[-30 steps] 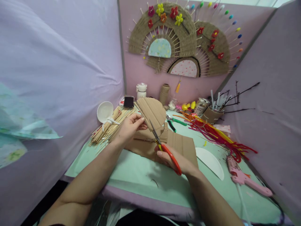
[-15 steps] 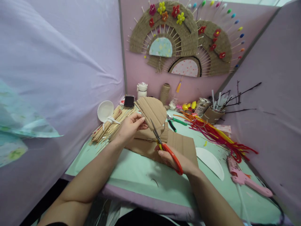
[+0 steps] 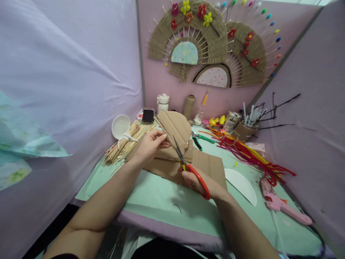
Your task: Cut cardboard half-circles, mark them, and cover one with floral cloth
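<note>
Between the thumb and fingers of my left hand is the left edge of a half-round piece of cardboard, held up over the table. My right hand grips red-handled scissors, their blades pointing up and left at the cardboard's lower edge. Whether the blades are cutting into it I cannot tell. Under both hands lies a larger sheet of cardboard, with a smaller cardboard strip on top of it.
Left of the cardboard lie many thin wooden sticks and a white dish. Green-handled pliers, coloured pipe cleaners, a white half disc and a pink glue gun lie to the right. Woven fans hang behind.
Almost nothing differs. Both hands, the cardboard and the scissors keep nearly the same position, with only a very slight shift of the view.
</note>
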The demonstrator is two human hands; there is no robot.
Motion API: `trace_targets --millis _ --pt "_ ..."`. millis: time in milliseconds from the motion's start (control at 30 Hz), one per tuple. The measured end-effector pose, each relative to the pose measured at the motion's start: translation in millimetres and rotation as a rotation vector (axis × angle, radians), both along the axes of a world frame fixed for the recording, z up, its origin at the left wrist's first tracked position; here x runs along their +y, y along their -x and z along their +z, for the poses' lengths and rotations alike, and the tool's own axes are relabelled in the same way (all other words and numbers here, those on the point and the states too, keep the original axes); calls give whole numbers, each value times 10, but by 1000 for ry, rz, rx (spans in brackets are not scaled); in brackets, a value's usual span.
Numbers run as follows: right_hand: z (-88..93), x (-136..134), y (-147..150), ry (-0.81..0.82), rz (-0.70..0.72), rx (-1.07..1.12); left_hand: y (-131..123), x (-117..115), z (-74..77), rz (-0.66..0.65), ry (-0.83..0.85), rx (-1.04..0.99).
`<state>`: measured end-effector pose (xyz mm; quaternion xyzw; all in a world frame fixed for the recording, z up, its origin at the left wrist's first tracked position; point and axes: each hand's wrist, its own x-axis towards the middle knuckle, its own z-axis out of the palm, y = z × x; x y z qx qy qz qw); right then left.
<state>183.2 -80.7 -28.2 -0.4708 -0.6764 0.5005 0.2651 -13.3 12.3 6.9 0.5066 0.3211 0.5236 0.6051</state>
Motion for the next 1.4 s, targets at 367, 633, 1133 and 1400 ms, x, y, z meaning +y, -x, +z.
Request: trace_targets --millis 367,633,1133,1400 --pt "-11 -29 9 -13 -3 5 18 11 5 -16 16 0" --pt "-8 -8 4 -46 3 -13 1 11 -10 -11 6 0" --pt "-8 -40 104 -133 -147 -144 33 7 0 -26 -4 75" --pt "-26 -83 121 -64 -192 -165 40 15 -1 -32 -1 89"
